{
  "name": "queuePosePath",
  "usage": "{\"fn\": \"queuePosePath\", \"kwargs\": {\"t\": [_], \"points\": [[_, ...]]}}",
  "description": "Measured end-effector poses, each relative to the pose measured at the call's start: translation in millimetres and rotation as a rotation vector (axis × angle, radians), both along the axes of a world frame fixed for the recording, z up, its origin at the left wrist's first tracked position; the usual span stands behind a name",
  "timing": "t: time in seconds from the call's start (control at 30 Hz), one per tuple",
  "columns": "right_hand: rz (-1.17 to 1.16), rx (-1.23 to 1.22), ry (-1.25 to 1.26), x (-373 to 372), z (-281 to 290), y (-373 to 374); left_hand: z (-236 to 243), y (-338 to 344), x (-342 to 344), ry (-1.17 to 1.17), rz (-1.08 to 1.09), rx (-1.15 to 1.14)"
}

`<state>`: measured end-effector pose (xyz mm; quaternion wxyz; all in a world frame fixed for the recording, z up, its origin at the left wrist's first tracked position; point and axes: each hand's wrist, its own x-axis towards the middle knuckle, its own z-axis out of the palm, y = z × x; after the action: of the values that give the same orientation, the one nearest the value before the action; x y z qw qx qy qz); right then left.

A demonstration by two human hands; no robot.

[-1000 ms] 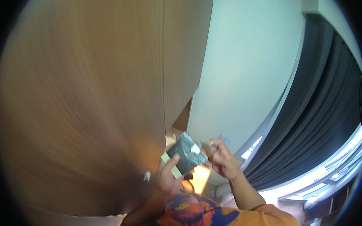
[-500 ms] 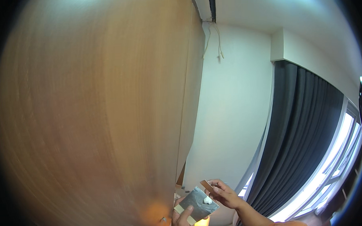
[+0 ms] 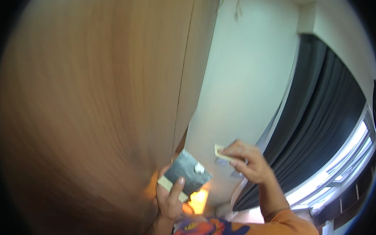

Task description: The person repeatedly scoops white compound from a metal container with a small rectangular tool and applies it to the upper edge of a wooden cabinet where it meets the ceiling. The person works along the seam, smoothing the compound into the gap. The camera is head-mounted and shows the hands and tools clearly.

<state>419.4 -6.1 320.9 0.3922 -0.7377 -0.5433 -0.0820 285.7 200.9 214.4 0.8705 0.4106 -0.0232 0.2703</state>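
My left hand (image 3: 169,204) is wrapped round the cream-edged end of a broad grey metal putty knife (image 3: 185,175), with the thumb lying over its face. Near the blade's far right corner sits a small lump of white putty (image 3: 199,168). To the right, my raised right hand (image 3: 250,160) pinches a small scraper (image 3: 220,152) by its cream-coloured edge, between thumb and fingers. The scraper is apart from the putty knife and in front of the white wall. Part of it is hidden behind my fingers.
A tall wood-grain panel (image 3: 113,99) fills the left side, close to my left arm. Beyond my hands stands a white wall (image 3: 244,74). Dark curtains (image 3: 308,125) hang at the right beside a bright window (image 3: 351,161). Below the putty knife glows an orange light (image 3: 198,201).
My view has tilted downward, so both hands sit higher in it. My right hand has moved away from the putty knife, up and to the right, with the scraper turned.
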Motion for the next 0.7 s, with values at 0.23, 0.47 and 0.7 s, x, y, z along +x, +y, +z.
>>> {"fn": "queuePosePath", "kwargs": {"t": [0.23,0.47,0.7], "points": [[0.194,-0.214,-0.424,-3,48,13,27,11,-16,0.001,-0.045,0.018],[0.396,-0.350,-0.502,-4,29,33,-8,28,-23,0.031,-0.163,0.047],[0.419,-0.475,-0.641,4,29,32,-10,23,-26,0.095,-0.156,0.021]]}}
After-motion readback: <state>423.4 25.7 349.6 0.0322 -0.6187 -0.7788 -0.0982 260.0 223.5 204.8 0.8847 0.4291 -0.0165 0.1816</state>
